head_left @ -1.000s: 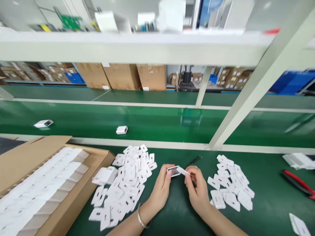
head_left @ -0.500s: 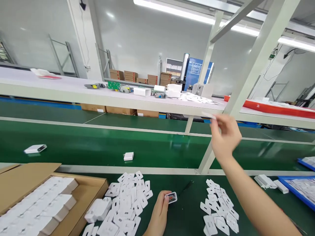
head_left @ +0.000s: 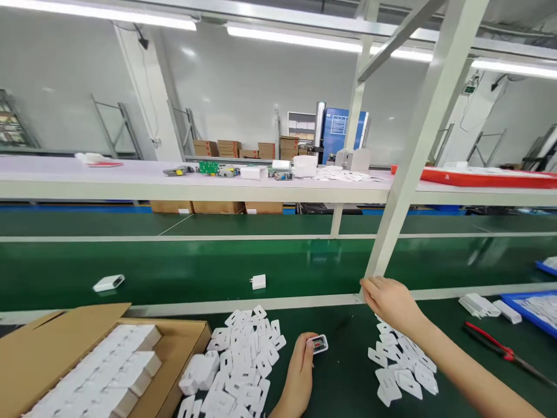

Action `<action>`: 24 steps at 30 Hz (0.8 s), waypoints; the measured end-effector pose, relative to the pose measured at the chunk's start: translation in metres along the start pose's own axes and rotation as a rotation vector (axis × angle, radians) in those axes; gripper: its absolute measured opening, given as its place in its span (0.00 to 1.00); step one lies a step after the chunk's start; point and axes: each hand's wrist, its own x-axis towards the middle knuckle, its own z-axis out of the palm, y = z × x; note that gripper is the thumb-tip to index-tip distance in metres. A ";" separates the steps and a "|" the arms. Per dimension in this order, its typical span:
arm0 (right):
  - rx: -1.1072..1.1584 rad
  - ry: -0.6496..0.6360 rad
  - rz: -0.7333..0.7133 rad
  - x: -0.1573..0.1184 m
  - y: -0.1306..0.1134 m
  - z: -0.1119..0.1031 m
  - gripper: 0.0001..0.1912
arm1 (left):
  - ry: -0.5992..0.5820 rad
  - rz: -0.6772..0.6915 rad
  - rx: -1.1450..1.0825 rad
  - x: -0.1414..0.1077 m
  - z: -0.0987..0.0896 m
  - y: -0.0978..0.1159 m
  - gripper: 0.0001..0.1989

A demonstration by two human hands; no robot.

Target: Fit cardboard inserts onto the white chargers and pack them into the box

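Note:
My left hand [head_left: 299, 371] is closed around a white charger housing [head_left: 319, 343], its open end facing up and right with small electronic parts visible inside. My right hand [head_left: 389, 299] is pinched shut at the foot of the slanted post [head_left: 385, 244]; whatever sits between its fingertips is hidden. Below it lies a loose pile of small flat white plates [head_left: 407, 371], partly covered by the hand. Left of my left hand spreads a larger heap of white plates with cut-outs [head_left: 243, 366]. White charger housings [head_left: 200, 371] are beside that heap.
A cardboard box [head_left: 180, 354] with rows of white housings stands at left. On the green conveyor belt [head_left: 183, 273] lie a white plug charger [head_left: 258, 282] and a white housing [head_left: 108, 283]. At right are a red-and-black tool [head_left: 507, 352] and a blue tray [head_left: 535, 307].
My right hand has come down from above the belt to the post's foot; the thin white piece it pinched no longer shows. My left hand still holds the housing. The camera view has shifted.

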 end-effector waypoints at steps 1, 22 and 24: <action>-0.002 -0.077 0.045 -0.021 0.010 0.008 0.11 | 0.002 0.020 0.002 0.000 -0.001 -0.001 0.40; 0.059 -0.363 0.325 -0.074 0.023 0.090 0.07 | -0.016 0.086 -0.012 0.002 -0.004 -0.009 0.36; 0.149 -0.352 0.225 -0.068 -0.008 0.086 0.08 | -0.024 0.107 -0.021 0.002 -0.002 -0.009 0.34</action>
